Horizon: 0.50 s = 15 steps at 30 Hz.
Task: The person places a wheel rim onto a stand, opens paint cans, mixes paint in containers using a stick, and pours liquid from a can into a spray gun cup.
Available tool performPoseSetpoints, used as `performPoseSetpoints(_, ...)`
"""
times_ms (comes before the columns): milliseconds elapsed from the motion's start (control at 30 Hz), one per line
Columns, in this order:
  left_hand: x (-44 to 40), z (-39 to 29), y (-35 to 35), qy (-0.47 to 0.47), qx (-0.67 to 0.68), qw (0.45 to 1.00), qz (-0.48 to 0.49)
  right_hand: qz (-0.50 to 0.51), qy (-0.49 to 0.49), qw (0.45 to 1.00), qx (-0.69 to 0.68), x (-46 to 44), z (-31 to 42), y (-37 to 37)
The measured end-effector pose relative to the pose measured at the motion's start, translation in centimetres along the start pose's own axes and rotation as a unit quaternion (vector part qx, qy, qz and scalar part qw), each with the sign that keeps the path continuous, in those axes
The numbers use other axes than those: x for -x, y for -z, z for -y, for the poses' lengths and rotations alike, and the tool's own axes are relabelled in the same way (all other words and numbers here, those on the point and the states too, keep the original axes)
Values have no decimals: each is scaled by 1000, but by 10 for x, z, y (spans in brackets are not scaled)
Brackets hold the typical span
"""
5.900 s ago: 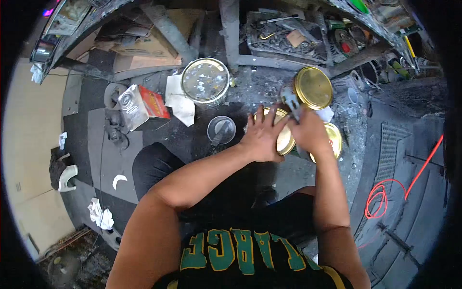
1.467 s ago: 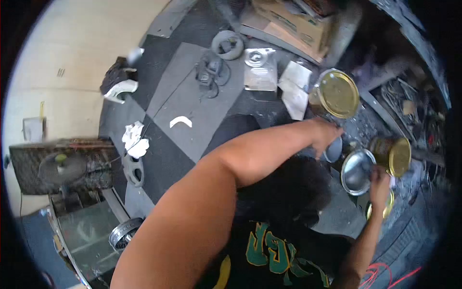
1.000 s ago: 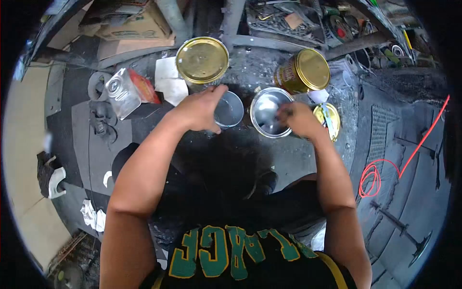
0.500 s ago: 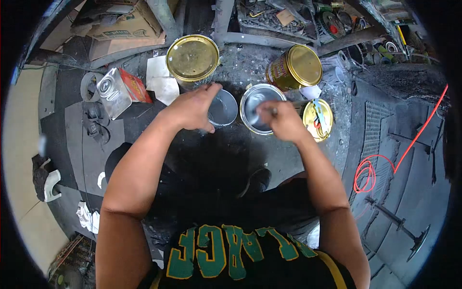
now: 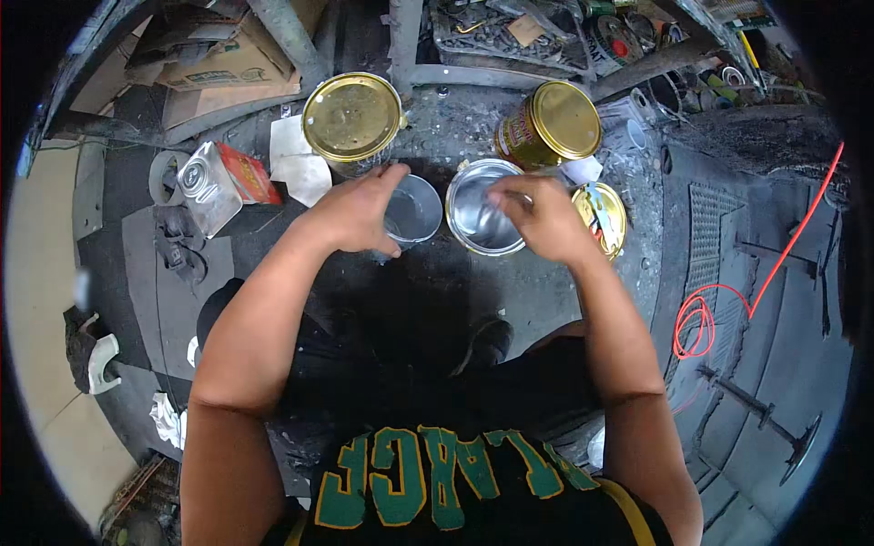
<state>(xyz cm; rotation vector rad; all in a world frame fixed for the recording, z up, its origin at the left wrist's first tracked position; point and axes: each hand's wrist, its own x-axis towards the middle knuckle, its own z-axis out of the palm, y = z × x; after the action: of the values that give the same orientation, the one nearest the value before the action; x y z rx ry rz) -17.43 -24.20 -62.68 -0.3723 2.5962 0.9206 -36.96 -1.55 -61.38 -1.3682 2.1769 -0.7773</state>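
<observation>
My left hand (image 5: 369,211) curves around a clear plastic cup (image 5: 421,218), thumb and fingers on its side. The cup stands upright and looks greyish inside. Over an open metal can (image 5: 466,238) of silvery liquid, my right hand (image 5: 544,217) is closed in a pinch. What the right fingers hold is too thin and blurred to make out. To the right of that can lies a round gold lid (image 5: 615,207) with a light-blue tool (image 5: 598,207) on it. A gold-lidded can (image 5: 353,118) stands behind my left hand.
Another gold can (image 5: 564,120) stands behind the open one. Further left are a red and silver rectangular tin (image 5: 214,196) and white paper (image 5: 300,168). A metal frame (image 5: 492,77) runs along the back. A red hose (image 5: 696,328) lies coiled at right.
My right hand has shifted slightly within the can's opening and its pinch shows more clearly. My left hand stays on the plastic cup. The whole view has shifted a little.
</observation>
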Motion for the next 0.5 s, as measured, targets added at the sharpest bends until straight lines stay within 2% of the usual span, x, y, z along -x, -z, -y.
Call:
performPoseSetpoints(100, 1, -4, 1, 6, 3, 1000, 3, 110, -168, 980, -1, -8, -44, 13)
performPoseSetpoints(133, 2, -5, 2, 8, 8, 1000, 3, 35, -208, 975, 73, -10, -45, 15)
performPoseSetpoints(233, 2, -7, 6, 20, 20, 1000, 13, -45, -33, 997, 55, -1, -29, -9)
performPoseSetpoints(267, 2, -7, 4, 13, 13, 1000, -4, 15, -26, 999, -41, 2, -20, -9)
performPoseSetpoints(367, 2, -5, 0, -1, 0, 1000, -31, 79, -188, 976, -77, 2, -80, -15)
performPoseSetpoints(400, 3, -8, 2, 2, 7, 1000, -27, 1, -160, 985, 65, -1, -74, -10)
performPoseSetpoints(500, 2, -9, 7, 7, 13, 1000, -17, -63, -65, 994, 61, 2, -48, -27)
